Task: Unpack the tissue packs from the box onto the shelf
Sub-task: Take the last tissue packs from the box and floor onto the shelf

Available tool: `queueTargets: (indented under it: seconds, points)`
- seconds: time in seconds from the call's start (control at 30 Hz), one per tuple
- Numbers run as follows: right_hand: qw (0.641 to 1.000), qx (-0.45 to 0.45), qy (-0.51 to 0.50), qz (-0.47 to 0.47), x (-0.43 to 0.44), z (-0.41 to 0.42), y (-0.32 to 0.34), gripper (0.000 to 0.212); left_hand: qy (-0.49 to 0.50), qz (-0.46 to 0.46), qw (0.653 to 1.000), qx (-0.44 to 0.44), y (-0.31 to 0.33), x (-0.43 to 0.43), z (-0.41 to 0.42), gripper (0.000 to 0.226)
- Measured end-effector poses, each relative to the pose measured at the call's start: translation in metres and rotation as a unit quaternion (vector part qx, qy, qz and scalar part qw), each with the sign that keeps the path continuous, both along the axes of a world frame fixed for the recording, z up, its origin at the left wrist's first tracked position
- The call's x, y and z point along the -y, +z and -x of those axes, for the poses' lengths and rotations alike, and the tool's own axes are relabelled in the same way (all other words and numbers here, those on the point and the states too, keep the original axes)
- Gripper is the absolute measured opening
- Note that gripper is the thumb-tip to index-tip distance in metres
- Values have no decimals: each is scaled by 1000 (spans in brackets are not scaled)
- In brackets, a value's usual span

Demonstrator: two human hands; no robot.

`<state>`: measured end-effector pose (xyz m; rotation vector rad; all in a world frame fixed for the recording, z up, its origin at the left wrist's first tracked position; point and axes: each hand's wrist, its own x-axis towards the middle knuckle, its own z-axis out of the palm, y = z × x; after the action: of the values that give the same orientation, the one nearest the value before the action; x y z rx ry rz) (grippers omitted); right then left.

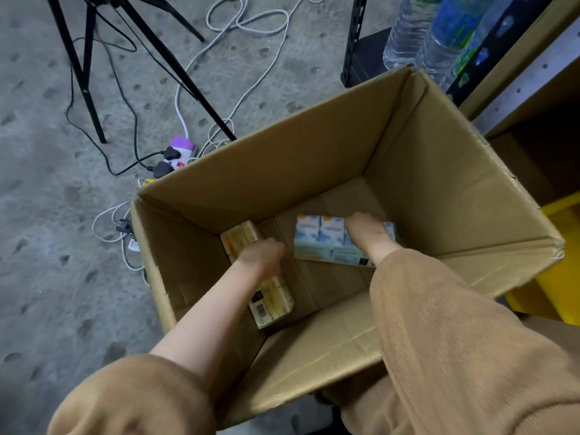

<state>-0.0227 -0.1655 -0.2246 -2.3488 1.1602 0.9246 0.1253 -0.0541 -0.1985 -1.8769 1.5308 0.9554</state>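
Observation:
An open cardboard box (445, 183) stands on the floor below me. Two tissue packs lie on its bottom. A yellow tissue pack (273, 301) lies lengthwise at the left, and my left hand (262, 257) is closed over its middle. A blue-and-white tissue pack (320, 238) lies at the right, and my right hand (368, 230) is clamped on its right part, fingers hidden behind it. Both forearms reach down into the box. The shelf (530, 70) rises at the upper right, beside the box.
Water bottles (417, 32) stand on a black rack at the top right. A black tripod (91, 76), loose cables and a power strip (180, 152) lie on the concrete floor left of the box. A yellow bin (561, 262) sits at the right.

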Motion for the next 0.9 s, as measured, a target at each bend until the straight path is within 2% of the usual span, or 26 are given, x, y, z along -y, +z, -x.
queueTargets:
  seconds: [0.17,0.3,0.37,0.43,0.53,0.63,0.73,0.8,0.9]
  points:
    - [996,6,-70,-52,8,3,-15,37,-89,-60,994,31,-32,7,-3,44]
    - [989,16,-87,-121,10,5,-24,58,-152,-98,982,60,-62,5,-10,46]
    - [986,20,-84,-139,9,5,-31,62,-178,-105,976,64,-70,6,-13,49]
    - [985,28,-87,-149,9,5,-36,60,-186,-118,973,63,-75,7,-17,49]
    - [980,44,-115,-158,11,4,-40,46,-227,-129,964,52,-76,8,-25,43]
    - [979,59,-133,-145,11,5,-39,43,-286,-110,951,48,-77,7,-33,49]
    - [983,70,-132,-107,18,10,-35,48,-337,-76,936,68,-72,9,-33,51]
    - [986,70,-135,-75,27,16,-30,52,-331,-28,941,73,-64,11,-27,54]
    - [985,69,-150,-42,40,25,-25,53,-268,60,958,76,-52,12,-7,54]
